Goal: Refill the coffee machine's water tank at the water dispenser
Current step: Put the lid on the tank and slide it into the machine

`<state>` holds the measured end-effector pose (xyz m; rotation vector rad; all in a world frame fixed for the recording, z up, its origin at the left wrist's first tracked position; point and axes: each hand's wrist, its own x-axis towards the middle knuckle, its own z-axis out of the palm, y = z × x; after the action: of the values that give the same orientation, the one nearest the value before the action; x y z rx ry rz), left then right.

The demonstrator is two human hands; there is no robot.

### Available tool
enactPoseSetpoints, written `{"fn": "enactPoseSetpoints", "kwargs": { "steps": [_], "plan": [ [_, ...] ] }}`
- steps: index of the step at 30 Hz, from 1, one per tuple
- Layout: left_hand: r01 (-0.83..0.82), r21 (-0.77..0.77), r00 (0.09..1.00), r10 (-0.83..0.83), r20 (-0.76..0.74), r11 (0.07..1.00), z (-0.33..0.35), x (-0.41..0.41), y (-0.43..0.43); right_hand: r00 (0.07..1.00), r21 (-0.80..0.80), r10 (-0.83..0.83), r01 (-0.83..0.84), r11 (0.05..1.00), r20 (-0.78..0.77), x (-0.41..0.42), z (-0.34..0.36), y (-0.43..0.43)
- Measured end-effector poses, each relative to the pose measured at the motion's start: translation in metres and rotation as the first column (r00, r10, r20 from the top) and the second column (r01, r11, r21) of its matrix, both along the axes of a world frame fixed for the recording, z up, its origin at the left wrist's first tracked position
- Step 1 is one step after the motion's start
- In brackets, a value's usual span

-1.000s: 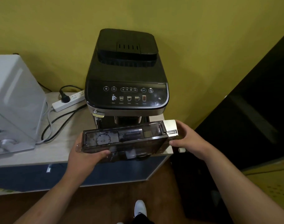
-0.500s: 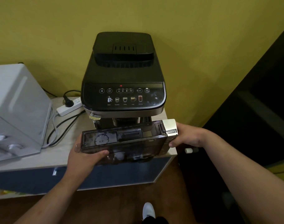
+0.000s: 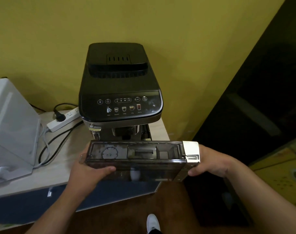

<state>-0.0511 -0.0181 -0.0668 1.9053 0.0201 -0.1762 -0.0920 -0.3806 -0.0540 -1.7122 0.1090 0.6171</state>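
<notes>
water tank (image 3: 140, 159) lower centre of frame, clear of coffee machine (image 3: 120, 92) | left hand (image 3: 86, 173), right hand (image 3: 211, 162): each grip clasping one tank end | risk: tilt spills residue (level unclear) onto power strip (image 3: 63, 119) on bench (image 3: 47, 173)

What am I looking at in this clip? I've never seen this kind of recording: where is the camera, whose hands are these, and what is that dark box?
The camera sits on a person's head and looks forward and down, so the arms entering from the bottom are the wearer's own. There is no robot. The left hand and right hand grip the two ends of a dark, see-through water tank, held level in the air in front of the black coffee machine. The tank has a pale end cap by the right hand. The machine stands on a light counter against a yellow wall. To its left lie a white power strip with a black plug in it and loose cables, and further left a white appliance, probably the water dispenser. A white shoe shows on the floor below.
</notes>
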Motion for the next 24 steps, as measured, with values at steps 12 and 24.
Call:
{"fn": "enactPoseSetpoints", "kwargs": {
  "steps": [12, 24],
  "plan": [
    [0.093, 0.102, 0.995, -0.095, 0.013, 0.99, -0.007, -0.021, -0.041, 0.968, -0.096, -0.202, 0.217, 0.971, 0.152, -0.117, 0.006, -0.002],
    [0.04, -0.215, 0.989, -0.07, -0.134, 0.976, -0.007, -0.043, -0.142, 0.841, -0.169, -0.492, 0.531, 0.83, 0.225, -0.168, -0.034, -0.007]
  ]
}}
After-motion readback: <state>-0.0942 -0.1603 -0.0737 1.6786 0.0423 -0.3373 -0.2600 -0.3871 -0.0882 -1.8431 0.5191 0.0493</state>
